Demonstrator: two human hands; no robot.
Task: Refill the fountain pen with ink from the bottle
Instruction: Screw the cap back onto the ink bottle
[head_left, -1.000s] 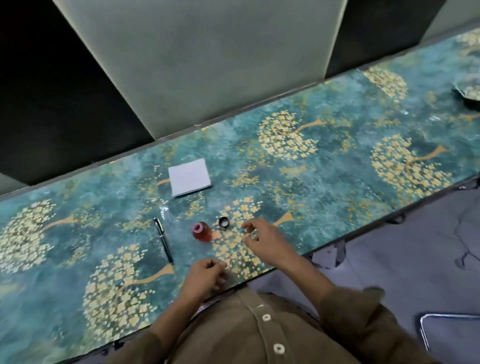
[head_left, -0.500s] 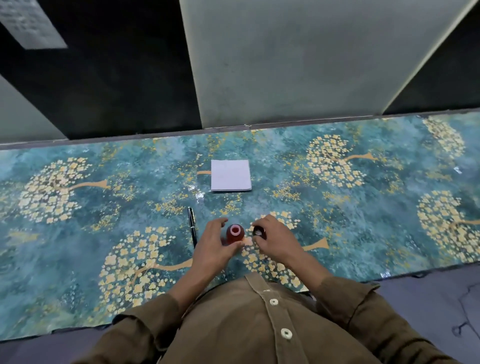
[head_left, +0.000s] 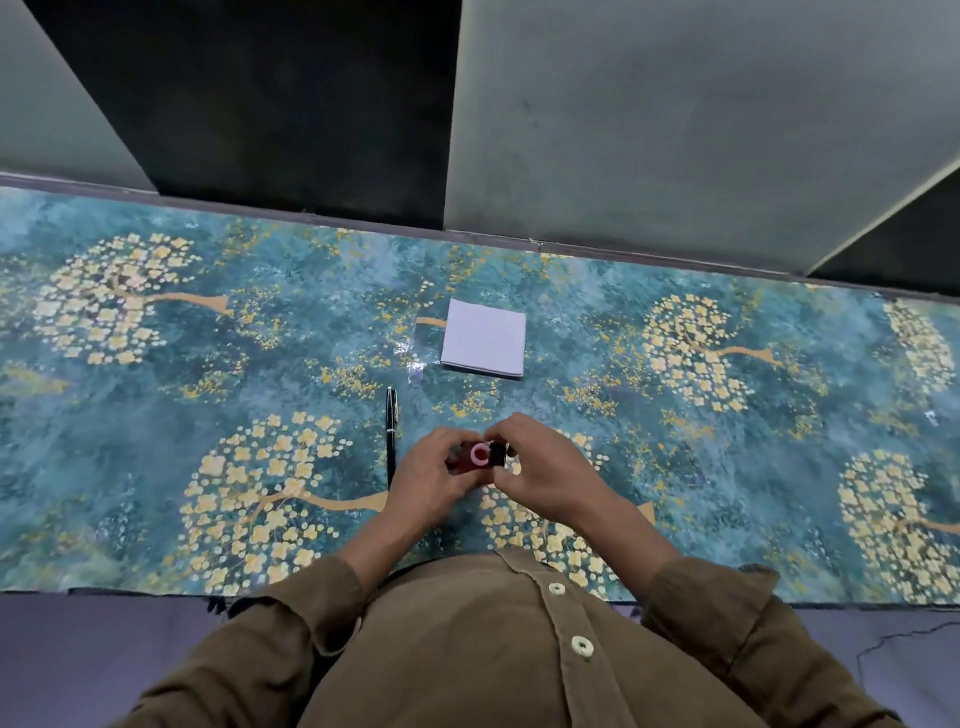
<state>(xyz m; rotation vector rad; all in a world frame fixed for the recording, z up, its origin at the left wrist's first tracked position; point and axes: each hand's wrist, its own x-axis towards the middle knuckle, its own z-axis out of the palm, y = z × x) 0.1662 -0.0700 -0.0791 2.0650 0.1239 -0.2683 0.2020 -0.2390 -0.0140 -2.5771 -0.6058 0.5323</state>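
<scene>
Now the left hand (head_left: 431, 480) grips the red ink bottle (head_left: 474, 457) — pink-rimmed mouth uncapped — right hand (head_left: 545, 475) pinching its black cap (head_left: 497, 453).

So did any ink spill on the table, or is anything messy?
No spill shows. The ink bottle stands upright and open, held by the left hand; the right hand holds the black cap right beside it. The pen and the white paper lie neatly on the table.

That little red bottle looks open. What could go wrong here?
The ink bottle is uncapped, held by the left hand; a tilt could spill ink onto the patterned table cover. The right hand holds the black cap right beside the mouth, so it may pick up ink.
</scene>
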